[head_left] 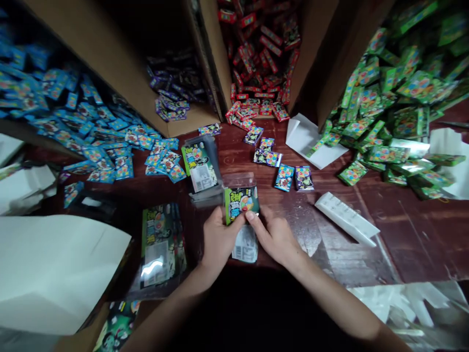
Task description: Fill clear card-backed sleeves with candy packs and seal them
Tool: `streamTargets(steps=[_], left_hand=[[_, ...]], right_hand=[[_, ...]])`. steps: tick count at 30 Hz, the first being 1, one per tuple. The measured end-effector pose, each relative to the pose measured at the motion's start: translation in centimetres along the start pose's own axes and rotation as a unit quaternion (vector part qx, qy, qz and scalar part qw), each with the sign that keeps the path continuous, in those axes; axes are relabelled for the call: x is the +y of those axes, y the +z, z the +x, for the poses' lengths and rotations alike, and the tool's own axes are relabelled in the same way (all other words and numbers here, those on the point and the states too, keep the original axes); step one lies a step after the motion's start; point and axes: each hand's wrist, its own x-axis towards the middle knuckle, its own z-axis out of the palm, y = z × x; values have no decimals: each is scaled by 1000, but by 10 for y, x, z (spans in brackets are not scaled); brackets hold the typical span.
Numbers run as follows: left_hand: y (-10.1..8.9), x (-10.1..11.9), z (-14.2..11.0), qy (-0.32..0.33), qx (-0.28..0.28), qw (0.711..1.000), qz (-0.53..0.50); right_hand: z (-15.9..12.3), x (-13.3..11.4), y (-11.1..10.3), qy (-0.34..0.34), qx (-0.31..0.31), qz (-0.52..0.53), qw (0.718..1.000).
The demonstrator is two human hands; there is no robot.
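Between my two hands is a clear-topped plastic pouch [240, 199] with green and black print and a pale label at its lower end. My left hand [219, 239] grips its left side, thumb lying on the front. My right hand [278, 235] closes on the right side, its thumb meeting the left one near the middle of the pouch. Whether anything is inside the pouch I cannot tell. Just beyond my left hand lies a stack of similar pouches [201, 168]. A second pouch stack [159, 244], covered in glossy plastic, rests to the left.
Cardboard boxes spill small blue packets [106, 151], purple packets [172, 105], red packets [264, 58] and green packets [384, 127] toward me. Several loose purple packets [267, 157] and a blue packet [284, 177] lie ahead. A folded white card [346, 218] sits right; white sheet [54, 269] left.
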Motion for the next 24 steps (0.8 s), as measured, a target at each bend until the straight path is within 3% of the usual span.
streamTargets(steps=[3,7,10,14,18,20,24], left_hand=[[4,4,1,8,0,1000,-4],[-2,0,-3,13,-66,997,-46],[-6,-7,-8,31,-89,995,-29],[-5,-17,-9,53,-20,998,3],[-4,-23,-2,56,75,995,32],[-4,-25,1,48,67,997,11],[-2,-27,-3,10,-20,996,-85]], right_hand=[[-1,5,10,-2,33,1,999],[1,23,22,-16,94,-80,992],[6,35,25,-17,105,-132,986],[5,32,22,-23,91,-122,988],[-10,20,22,-9,7,-152,988],[-17,21,24,11,-20,-181,983],[-21,30,20,12,-43,-206,978]])
